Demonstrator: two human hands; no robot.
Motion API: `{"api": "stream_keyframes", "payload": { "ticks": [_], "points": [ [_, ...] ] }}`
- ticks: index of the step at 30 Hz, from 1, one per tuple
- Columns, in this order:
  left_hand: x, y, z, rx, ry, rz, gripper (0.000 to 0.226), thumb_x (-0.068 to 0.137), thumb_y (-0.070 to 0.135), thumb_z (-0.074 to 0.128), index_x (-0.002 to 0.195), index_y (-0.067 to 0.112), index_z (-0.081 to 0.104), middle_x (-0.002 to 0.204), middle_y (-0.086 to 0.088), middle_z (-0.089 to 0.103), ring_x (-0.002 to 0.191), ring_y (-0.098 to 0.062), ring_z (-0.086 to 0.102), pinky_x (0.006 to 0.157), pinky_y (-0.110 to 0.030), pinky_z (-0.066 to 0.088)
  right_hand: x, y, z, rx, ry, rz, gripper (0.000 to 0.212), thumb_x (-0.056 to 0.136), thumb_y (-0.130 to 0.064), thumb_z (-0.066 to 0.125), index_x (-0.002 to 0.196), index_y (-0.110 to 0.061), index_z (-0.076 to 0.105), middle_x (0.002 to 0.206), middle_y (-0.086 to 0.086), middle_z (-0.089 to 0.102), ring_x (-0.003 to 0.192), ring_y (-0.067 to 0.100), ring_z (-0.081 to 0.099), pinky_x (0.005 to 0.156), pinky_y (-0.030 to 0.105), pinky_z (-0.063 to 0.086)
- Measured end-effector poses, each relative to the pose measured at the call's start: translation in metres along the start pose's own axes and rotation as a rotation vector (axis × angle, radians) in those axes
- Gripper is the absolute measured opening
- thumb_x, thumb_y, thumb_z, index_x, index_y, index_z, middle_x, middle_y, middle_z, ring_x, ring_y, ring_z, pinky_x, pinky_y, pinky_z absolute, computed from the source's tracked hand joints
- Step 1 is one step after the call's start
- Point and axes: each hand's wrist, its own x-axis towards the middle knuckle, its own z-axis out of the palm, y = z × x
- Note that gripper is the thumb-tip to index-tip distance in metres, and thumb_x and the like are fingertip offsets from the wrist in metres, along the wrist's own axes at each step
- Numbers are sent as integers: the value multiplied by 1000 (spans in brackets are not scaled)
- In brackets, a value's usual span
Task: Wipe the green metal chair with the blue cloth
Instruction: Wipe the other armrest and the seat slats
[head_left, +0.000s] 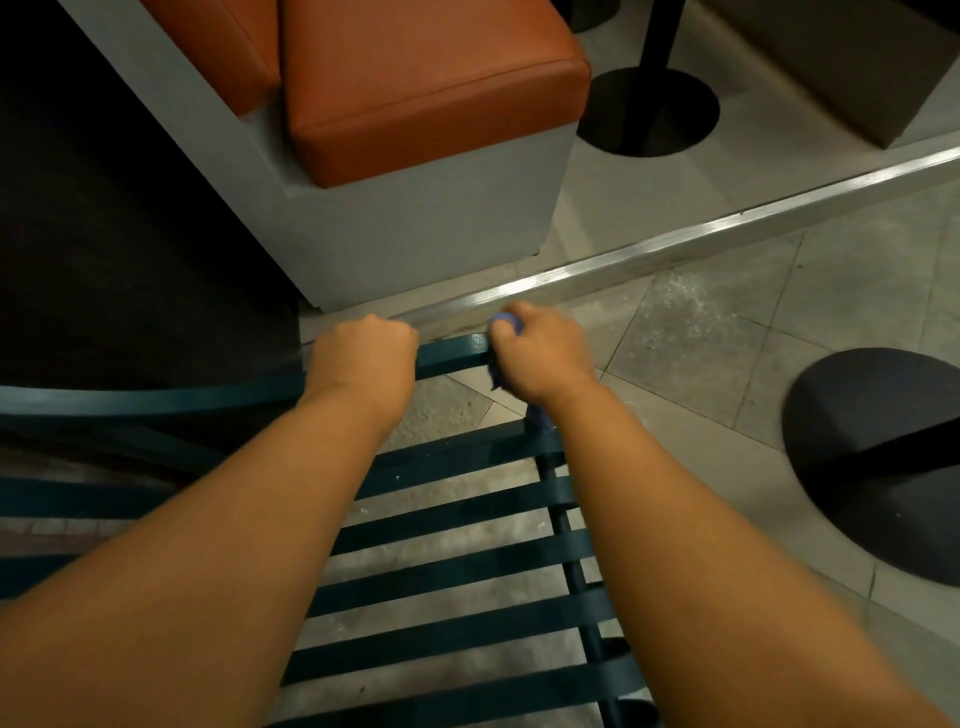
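Observation:
The green metal chair (457, 566) fills the lower half of the view, its flat slats running across below my forearms. My left hand (366, 356) is closed around the chair's curved top rail. At the rail's right end, my right hand (540, 353) grips the blue cloth (505, 323) and presses it against the metal. Only bits of the cloth show: a bulge above my fingers and a tail hanging below my wrist near the slats.
A grey bench block (415, 228) with orange cushions (415, 83) stands just beyond the chair. A metal floor strip (675, 244) runs diagonally behind my hands. Black round table bases sit at the right (878, 457) and the upper right (649, 111). Tiled floor (727, 322) lies right.

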Motion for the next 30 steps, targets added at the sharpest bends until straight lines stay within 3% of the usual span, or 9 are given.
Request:
{"api": "stream_keyframes", "payload": {
  "ticks": [3, 7, 13, 16, 19, 21, 25, 27, 30],
  "points": [
    [2, -1, -2, 3, -19, -1, 21, 91, 8, 58, 109, 16, 66, 90, -8, 61, 84, -26, 60, 59, -33, 42, -5, -3, 14, -188, 21, -271, 28, 91, -39, 41, 108, -28, 60, 97, -1, 62, 93, 23, 51, 82, 42, 47],
    [3, -1, -1, 2, -18, 1, 21, 90, 5, 58, 107, 15, 67, 81, -5, 54, 75, -22, 53, 58, -32, 42, 1, 11, 1, 72, 27, -173, 21, 93, -34, 46, 106, -26, 61, 89, -6, 61, 83, 17, 57, 75, 34, 51],
    [2, 2, -1, 48, -33, -5, 19, 91, 9, 58, 107, 16, 65, 78, -5, 52, 77, -24, 55, 57, -33, 40, 12, -24, -3, -354, -195, -236, 29, 92, -41, 39, 94, -22, 61, 84, 1, 63, 82, 19, 56, 75, 35, 50],
    [3, -2, 0, 25, -39, 8, 20, 93, 13, 56, 110, 17, 65, 75, -4, 49, 75, -23, 51, 58, -31, 39, 24, -17, -19, -104, -376, -183, 24, 93, -37, 47, 93, -22, 66, 91, 2, 63, 88, 19, 56, 79, 36, 47],
    [4, -8, -2, -37, -41, 37, 24, 95, 21, 54, 117, 18, 64, 93, -8, 61, 86, -25, 57, 63, -29, 41, 26, 13, -30, 289, -426, -14, 23, 93, -27, 47, 84, -18, 65, 78, 1, 67, 76, 14, 64, 73, 31, 50],
    [4, -10, -3, -58, -28, 46, 26, 95, 25, 55, 119, 20, 64, 101, -9, 63, 93, -27, 59, 66, -30, 43, 21, 38, -27, 505, -379, 142, 26, 94, -29, 45, 90, -12, 65, 73, 4, 69, 70, 14, 67, 62, 26, 50],
    [2, -9, -4, -86, 8, 25, 25, 93, 26, 58, 116, 19, 67, 99, -9, 64, 90, -26, 58, 65, -30, 42, 10, 58, -3, 768, -114, 429, 25, 91, -34, 47, 85, -22, 68, 75, 8, 68, 77, 26, 65, 67, 38, 56],
    [2, -9, -6, -107, -5, 9, 25, 93, 25, 59, 114, 18, 68, 99, -10, 64, 86, -25, 57, 65, -29, 42, 1, 47, 14, 721, 111, 370, 22, 92, -30, 44, 86, -28, 65, 76, 5, 66, 79, 26, 66, 76, 50, 58],
    [2, -7, -7, -105, -13, 7, 24, 92, 24, 60, 113, 17, 68, 98, -10, 64, 88, -26, 58, 66, -29, 42, -19, 25, 33, 408, 337, 13, 26, 90, -32, 44, 106, -28, 64, 103, -2, 64, 101, 22, 57, 86, 48, 52]
  ]
}}
